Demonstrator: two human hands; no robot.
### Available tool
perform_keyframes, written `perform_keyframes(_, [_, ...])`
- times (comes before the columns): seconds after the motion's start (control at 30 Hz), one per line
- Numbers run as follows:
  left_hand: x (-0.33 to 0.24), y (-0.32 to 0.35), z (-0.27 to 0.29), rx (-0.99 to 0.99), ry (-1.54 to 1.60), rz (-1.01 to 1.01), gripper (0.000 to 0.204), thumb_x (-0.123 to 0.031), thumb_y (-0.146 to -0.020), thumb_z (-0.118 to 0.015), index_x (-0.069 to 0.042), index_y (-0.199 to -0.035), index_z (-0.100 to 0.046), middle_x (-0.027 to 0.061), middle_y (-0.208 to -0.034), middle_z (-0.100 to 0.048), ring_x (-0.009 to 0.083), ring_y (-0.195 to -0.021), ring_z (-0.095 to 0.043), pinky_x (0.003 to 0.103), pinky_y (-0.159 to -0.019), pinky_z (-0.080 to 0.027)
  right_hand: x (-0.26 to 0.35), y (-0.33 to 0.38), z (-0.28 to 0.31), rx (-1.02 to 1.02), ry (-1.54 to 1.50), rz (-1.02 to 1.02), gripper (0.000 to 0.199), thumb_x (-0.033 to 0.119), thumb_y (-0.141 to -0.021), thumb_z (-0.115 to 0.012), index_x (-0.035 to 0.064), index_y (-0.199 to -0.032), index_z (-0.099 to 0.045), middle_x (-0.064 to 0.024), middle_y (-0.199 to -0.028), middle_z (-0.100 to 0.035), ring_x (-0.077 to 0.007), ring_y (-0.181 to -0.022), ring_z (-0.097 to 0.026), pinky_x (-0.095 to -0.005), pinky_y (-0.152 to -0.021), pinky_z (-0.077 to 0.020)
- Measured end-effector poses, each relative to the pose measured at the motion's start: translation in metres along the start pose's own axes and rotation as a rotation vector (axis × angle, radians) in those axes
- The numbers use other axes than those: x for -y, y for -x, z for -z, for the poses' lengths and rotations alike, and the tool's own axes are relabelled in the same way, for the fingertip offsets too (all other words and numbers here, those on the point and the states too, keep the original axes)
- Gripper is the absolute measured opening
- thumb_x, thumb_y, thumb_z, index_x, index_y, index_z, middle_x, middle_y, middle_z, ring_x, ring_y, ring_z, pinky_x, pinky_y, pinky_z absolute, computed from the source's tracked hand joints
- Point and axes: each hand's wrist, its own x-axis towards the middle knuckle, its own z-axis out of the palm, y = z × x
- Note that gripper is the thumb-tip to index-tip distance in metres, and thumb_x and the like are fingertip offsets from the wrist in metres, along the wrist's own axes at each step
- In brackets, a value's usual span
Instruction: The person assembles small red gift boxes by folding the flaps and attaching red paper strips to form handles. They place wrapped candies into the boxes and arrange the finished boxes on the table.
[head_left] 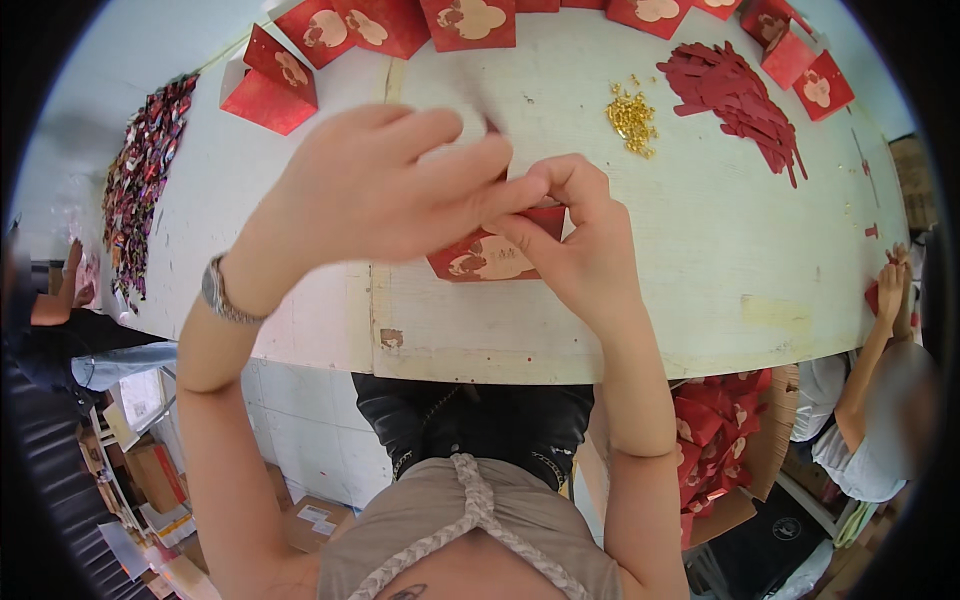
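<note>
In front of me on the table stands a small red paper box (485, 258) with a pale printed patch on its front. My right hand (590, 235) is closed at the box's upper right, thumb against the front and forefinger bent over the top edge. From the left, my left hand (390, 190) reaches over the box, fingers curled and slightly blurred, its thumb meeting the right fingertips. A dark narrow piece (492, 125) shows blurred beside the left fingers. What the left fingers pinch is hidden.
Finished-looking red boxes (470, 22) line the far edge. Gold fasteners (632, 118) and dark red strips (730, 95) lie in piles at right, wrapped small pieces (150, 170) at far left. A carton of red boxes (725, 440) stands below. People work at both sides.
</note>
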Motion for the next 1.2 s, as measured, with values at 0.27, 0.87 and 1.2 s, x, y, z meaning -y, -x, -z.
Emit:
perform_keyframes(0.27, [0.012,0.000,-0.017,-0.104,-0.164,0.063,0.034,-0.010,-0.059,-0.068,-0.009,-0.093,-0.071,0.0011,-0.086,-0.063,0.0165,-0.069,-0.058,0.025,-0.052,-0.046,-0.002,0.002,-0.005,-0.006,-0.153,-0.116,0.046,0.005,-0.071,-0.076,0.0074,-0.105,-0.045,-0.0031,-0.086,-0.067,-0.0216,-0.101,-0.046,-0.0321,-0.087,-0.0402])
perform_keyframes(0.87, [-0.009,0.001,-0.014,0.015,1.112,1.358,0.008,0.006,-0.082,-0.057,0.004,-0.086,-0.065,0.0135,-0.085,-0.069,0.0175,-0.077,-0.067,0.027,-0.068,-0.054,-0.005,0.007,-0.005,-0.048,0.126,0.240,0.037,0.009,-0.069,-0.077,0.0133,-0.094,-0.050,0.0057,-0.081,-0.064,-0.0124,-0.072,-0.058,-0.0420,-0.092,-0.0283])
perform_keyframes(1.2, [-0.017,0.016,-0.012,0.022,1.383,1.458,0.005,-0.001,-0.079,-0.066,0.003,-0.080,-0.065,0.0131,-0.078,-0.068,0.0198,-0.074,-0.067,0.030,-0.069,-0.055,-0.008,0.007,-0.010,-0.160,0.097,0.260,0.042,0.006,-0.067,-0.081,0.0145,-0.089,-0.046,0.0037,-0.079,-0.066,-0.0107,-0.071,-0.059,-0.0386,-0.094,-0.0271])
